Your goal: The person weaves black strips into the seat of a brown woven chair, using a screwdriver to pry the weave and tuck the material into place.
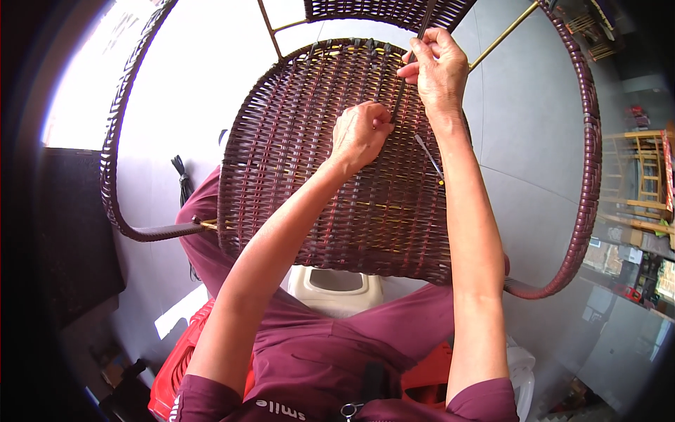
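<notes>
A brown woven wicker chair seat lies in front of me, above my knees. My left hand is closed over the right half of the weave, its fingertips on the lower part of a dark flat weaving strip. Higher up, near the seat's far edge, my right hand pinches the same strip between thumb and fingers. The strip runs upward past the right hand toward the backrest. A thin tool with a metal shaft and yellow end rests on the weave beside my right forearm.
Wrapped armrests curve around both sides of the seat. The woven backrest is at the far end. A cream plastic stool stands beneath the near edge. A dark strip bundle lies left; wooden frames stand right.
</notes>
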`<action>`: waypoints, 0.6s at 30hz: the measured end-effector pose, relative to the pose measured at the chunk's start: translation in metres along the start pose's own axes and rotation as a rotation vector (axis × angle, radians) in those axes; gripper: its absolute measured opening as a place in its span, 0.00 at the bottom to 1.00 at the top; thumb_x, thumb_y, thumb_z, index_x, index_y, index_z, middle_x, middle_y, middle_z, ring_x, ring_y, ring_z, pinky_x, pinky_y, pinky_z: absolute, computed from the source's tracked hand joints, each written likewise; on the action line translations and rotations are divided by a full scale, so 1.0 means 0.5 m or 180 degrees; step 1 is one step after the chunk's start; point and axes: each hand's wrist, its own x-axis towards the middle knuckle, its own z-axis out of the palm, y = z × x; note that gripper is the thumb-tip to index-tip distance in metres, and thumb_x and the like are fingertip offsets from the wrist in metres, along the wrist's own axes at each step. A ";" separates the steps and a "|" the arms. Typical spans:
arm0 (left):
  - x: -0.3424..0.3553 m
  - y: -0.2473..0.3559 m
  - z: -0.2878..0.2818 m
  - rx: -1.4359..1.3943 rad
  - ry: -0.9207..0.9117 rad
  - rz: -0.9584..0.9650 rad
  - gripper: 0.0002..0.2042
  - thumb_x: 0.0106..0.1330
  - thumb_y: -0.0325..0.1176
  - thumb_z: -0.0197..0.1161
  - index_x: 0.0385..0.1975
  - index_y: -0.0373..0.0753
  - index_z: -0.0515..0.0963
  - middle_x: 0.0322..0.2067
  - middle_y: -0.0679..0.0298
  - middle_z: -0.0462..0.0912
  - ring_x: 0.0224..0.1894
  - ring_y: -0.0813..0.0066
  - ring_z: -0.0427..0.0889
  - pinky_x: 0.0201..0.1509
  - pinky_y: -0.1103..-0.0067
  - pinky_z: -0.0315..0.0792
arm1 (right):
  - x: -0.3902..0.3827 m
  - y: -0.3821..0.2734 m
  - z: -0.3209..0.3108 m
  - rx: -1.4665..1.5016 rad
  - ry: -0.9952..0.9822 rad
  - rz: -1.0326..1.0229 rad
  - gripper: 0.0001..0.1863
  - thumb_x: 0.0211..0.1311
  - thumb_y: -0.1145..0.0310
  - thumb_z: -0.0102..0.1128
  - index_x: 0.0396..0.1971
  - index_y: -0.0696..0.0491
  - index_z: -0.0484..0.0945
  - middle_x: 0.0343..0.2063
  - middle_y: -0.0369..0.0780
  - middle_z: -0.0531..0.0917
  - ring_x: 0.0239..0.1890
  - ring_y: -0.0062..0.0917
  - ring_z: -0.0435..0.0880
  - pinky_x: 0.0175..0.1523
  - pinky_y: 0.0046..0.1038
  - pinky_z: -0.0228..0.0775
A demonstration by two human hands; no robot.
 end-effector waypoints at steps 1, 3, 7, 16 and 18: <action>0.003 -0.001 0.002 -0.0014 0.0004 0.0017 0.08 0.55 0.32 0.64 0.28 0.34 0.79 0.23 0.59 0.80 0.25 0.68 0.79 0.33 0.73 0.72 | -0.001 -0.002 -0.006 0.0028 -0.0014 0.0086 0.03 0.60 0.74 0.56 0.27 0.56 0.74 0.17 0.37 0.80 0.13 0.18 0.79 0.13 0.16 0.65; 0.010 0.002 -0.014 -0.0678 -0.0136 -0.0432 0.09 0.56 0.36 0.63 0.30 0.37 0.81 0.28 0.55 0.82 0.32 0.62 0.81 0.38 0.70 0.73 | -0.006 -0.026 -0.008 0.0109 -0.0085 0.0124 0.03 0.60 0.74 0.56 0.27 0.56 0.74 0.17 0.37 0.80 0.14 0.18 0.79 0.14 0.16 0.66; 0.020 0.057 -0.071 -0.1948 -0.0067 -0.0242 0.10 0.58 0.28 0.62 0.39 0.35 0.79 0.33 0.58 0.83 0.35 0.70 0.81 0.40 0.76 0.75 | -0.037 -0.082 -0.030 0.0343 -0.0275 0.0455 0.06 0.61 0.71 0.56 0.28 0.58 0.74 0.20 0.39 0.81 0.15 0.18 0.79 0.15 0.15 0.63; -0.074 0.109 -0.129 -0.2949 -0.0291 -0.0353 0.12 0.60 0.34 0.64 0.40 0.35 0.79 0.36 0.58 0.83 0.39 0.74 0.82 0.47 0.75 0.76 | -0.314 -0.108 -0.031 0.1362 -0.0030 0.1571 0.04 0.59 0.70 0.58 0.28 0.54 0.77 0.18 0.37 0.80 0.14 0.13 0.72 0.19 0.14 0.61; -0.103 0.098 -0.111 -0.3274 -0.0338 -0.0737 0.08 0.63 0.33 0.61 0.35 0.36 0.80 0.28 0.63 0.84 0.31 0.77 0.83 0.41 0.79 0.78 | -0.360 -0.098 -0.019 0.1462 0.0005 0.1722 0.03 0.59 0.73 0.57 0.27 0.54 0.77 0.18 0.37 0.81 0.15 0.13 0.73 0.20 0.13 0.59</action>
